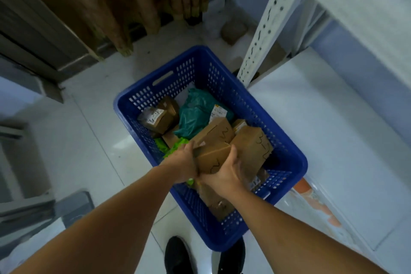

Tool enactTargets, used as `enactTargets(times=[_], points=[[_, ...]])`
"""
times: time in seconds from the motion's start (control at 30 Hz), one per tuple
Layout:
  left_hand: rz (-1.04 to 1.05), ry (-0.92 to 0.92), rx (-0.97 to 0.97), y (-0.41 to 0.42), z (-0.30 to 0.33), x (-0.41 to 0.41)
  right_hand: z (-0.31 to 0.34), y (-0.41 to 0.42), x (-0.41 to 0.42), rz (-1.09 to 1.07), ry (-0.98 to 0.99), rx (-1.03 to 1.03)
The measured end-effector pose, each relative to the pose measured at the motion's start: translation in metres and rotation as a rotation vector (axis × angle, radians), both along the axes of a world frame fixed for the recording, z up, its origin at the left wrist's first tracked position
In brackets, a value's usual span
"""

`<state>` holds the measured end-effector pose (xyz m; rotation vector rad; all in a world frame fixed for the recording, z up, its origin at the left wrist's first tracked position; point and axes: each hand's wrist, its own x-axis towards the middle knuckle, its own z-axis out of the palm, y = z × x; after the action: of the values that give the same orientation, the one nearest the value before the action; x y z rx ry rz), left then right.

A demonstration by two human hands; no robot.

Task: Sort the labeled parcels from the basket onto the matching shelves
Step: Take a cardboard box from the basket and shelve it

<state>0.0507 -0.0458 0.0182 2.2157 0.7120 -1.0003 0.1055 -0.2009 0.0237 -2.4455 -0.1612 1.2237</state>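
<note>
**Box coming out of the basket**

Box sits clamped between both hands just above the other parcels in the blue basket, marker scrawl facing up, probably so the label can be read before picking a shelf. Left hand wraps its left edge, right hand curls round the near right corner, arms stretched down.

Both bare forearms reach forward and down, converging. Left hand grips small cardboard box from left, fingers curled over edge. Right hand clasps box from right, thumb up.
</note>
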Motion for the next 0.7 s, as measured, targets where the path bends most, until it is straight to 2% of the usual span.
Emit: enactTargets(times=[0.07, 0.2, 0.3, 0.4, 0.53, 0.7], points=[[0.064, -0.032, -0.020, 0.012, 0.041, 0.009, 0.042, 0.011, 0.019, -0.163, 0.055, 0.043], [0.038, -0.057, -0.125, 0.033, 0.138, 0.031, 0.132, 0.041, 0.054, -0.439, 0.079, 0.169], [0.103, -0.193, -0.170, 0.049, 0.218, 0.048, 0.208, 0.065, 0.075, -0.565, 0.051, 0.264], [0.150, -0.328, -0.115, 0.071, 0.304, 0.066, 0.287, 0.085, 0.094, -0.662, 0.057, 0.416], [0.156, -0.467, -0.093, 0.105, 0.425, 0.088, 0.403, 0.095, 0.115, -0.565, 0.000, 0.594], [0.029, -0.563, -0.054, 0.132, 0.580, 0.097, 0.542, 0.076, 0.137, -0.177, -0.249, 0.600]])
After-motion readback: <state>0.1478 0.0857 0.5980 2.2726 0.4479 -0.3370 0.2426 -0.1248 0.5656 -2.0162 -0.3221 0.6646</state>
